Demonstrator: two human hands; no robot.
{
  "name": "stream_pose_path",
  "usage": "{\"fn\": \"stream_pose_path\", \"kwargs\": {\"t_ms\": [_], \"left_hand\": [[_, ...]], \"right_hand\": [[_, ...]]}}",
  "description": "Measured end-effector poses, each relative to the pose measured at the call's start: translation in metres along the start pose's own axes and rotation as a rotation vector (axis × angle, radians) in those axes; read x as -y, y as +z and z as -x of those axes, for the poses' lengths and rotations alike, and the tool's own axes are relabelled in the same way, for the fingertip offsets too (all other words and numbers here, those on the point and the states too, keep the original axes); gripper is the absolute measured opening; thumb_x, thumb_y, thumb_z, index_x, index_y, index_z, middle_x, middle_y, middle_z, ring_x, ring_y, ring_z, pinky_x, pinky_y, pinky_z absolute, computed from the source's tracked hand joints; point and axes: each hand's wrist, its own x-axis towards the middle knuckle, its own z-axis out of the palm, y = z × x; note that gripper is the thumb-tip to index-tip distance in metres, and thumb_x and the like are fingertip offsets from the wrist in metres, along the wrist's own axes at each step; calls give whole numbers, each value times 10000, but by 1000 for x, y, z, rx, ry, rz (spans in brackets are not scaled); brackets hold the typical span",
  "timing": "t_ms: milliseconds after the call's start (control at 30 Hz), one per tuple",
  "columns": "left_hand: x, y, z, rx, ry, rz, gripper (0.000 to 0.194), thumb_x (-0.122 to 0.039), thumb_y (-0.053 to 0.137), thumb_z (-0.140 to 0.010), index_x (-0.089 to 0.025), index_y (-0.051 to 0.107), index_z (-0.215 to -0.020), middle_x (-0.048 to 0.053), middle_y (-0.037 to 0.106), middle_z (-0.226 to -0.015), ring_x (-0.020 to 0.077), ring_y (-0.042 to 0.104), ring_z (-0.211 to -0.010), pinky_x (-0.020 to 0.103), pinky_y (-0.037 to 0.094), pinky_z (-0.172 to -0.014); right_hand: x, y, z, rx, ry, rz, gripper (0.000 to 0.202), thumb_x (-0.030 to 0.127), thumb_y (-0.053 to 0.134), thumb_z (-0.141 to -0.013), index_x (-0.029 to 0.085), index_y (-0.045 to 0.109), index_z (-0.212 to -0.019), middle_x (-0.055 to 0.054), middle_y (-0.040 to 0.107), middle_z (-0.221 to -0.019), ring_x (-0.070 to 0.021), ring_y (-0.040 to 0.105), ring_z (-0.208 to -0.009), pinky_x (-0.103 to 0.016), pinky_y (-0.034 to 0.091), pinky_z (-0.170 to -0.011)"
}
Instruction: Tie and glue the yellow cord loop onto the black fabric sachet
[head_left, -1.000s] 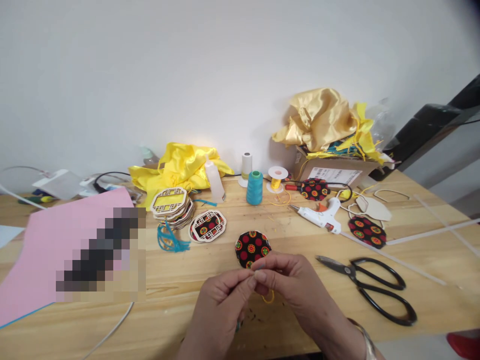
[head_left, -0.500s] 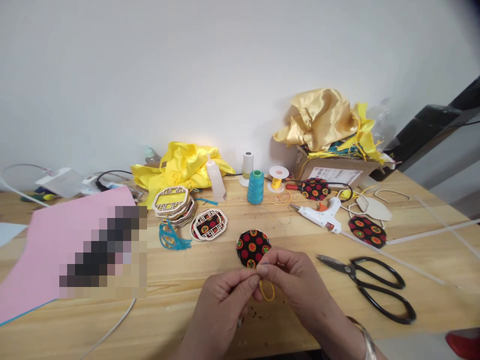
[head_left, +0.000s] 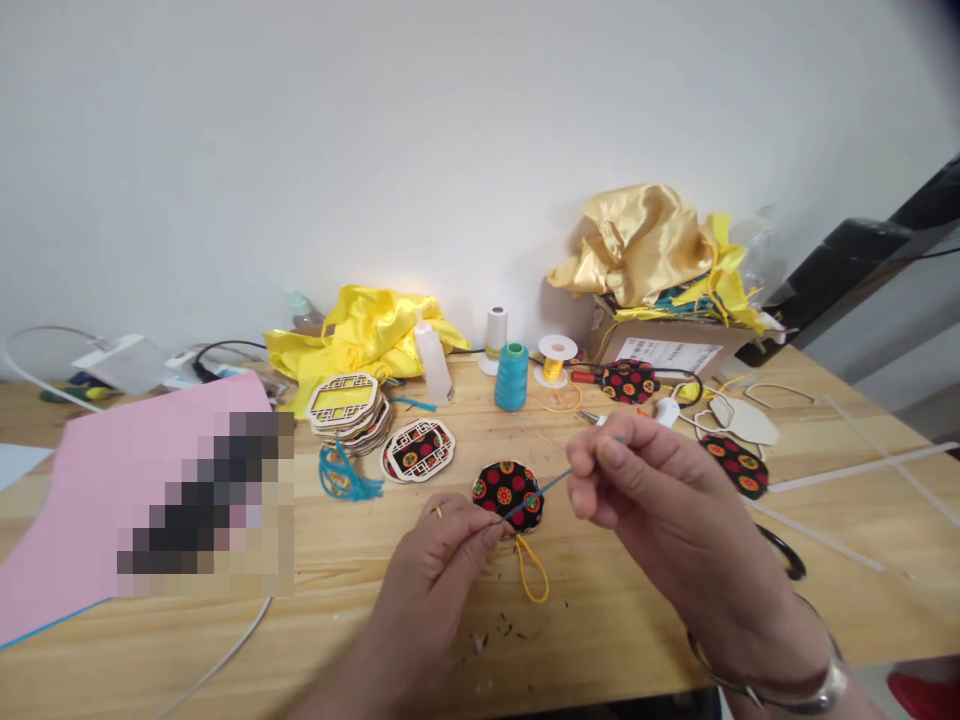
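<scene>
A short length of teal thread (head_left: pixel 553 484) is stretched between my two hands, slanting up to the right. My left hand (head_left: pixel 442 560) pinches its lower end between thumb and forefinger. My right hand (head_left: pixel 652 500) pinches the upper end, raised above the table. Beneath the thread lies a round patterned fabric piece (head_left: pixel 504 485), black with red and orange flowers. A yellow cord loop (head_left: pixel 534 575) sticks out from its near edge. Scissors (head_left: pixel 784 550) are mostly hidden behind my right hand, as is the glue gun (head_left: pixel 666 411).
A teal thread cone (head_left: pixel 512 378), a plastic bottle (head_left: pixel 433 360) and a yellow cord spool (head_left: pixel 556 368) stand behind. Wooden lattice frames (head_left: pixel 349 410) are stacked left of them, near teal tassels (head_left: pixel 349 475). A cardboard box (head_left: pixel 667 350) holds fabric at the back right.
My right hand has moved up and to the right, drawing the thread out between both hands. My left hand has shifted slightly left. The cord loop is now uncovered.
</scene>
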Motion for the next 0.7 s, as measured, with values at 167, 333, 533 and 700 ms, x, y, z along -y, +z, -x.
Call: {"fn": "stream_pose_path", "kwargs": {"t_ms": [167, 333, 533, 700], "left_hand": [[10, -5, -7, -88, 62, -60, 211, -269, 496, -831, -221, 693, -887, 60, 630, -985, 218, 545, -990, 355, 395, -888], [13, -13, -8, -453, 112, -268, 507, -262, 519, -816, -255, 400, -1308, 79, 297, -1444, 250, 244, -1315, 427, 302, -999], [-9, -16, 7, -513, 152, -99, 162, -266, 604, -765, -235, 665, -912, 37, 641, -994, 210, 558, -954, 310, 431, -818], [-15, 1, 13, 185, -483, 854, 288, -358, 528, -813, -129, 702, -822, 114, 719, -810, 188, 636, -674, 288, 474, -616]], "right_hand": [[28, 8, -7, -34, -175, 104, 112, 171, 577, -804, 169, 597, -694, 2, 625, -634, -65, 552, -543, -155, 422, -508], [40, 12, -18, -75, -320, 240, 137, 168, 549, -829, 168, 582, -696, -1, 627, -658, -73, 559, -585, -178, 450, -551], [28, 10, -37, -106, -363, 435, 119, 181, 535, -832, 162, 565, -719, -5, 643, -671, -94, 587, -597, -223, 471, -572], [0, 17, -23, -38, -235, 679, 139, 160, 500, -837, 168, 539, -704, 2, 633, -621, -97, 573, -570, -228, 461, -573]]}}
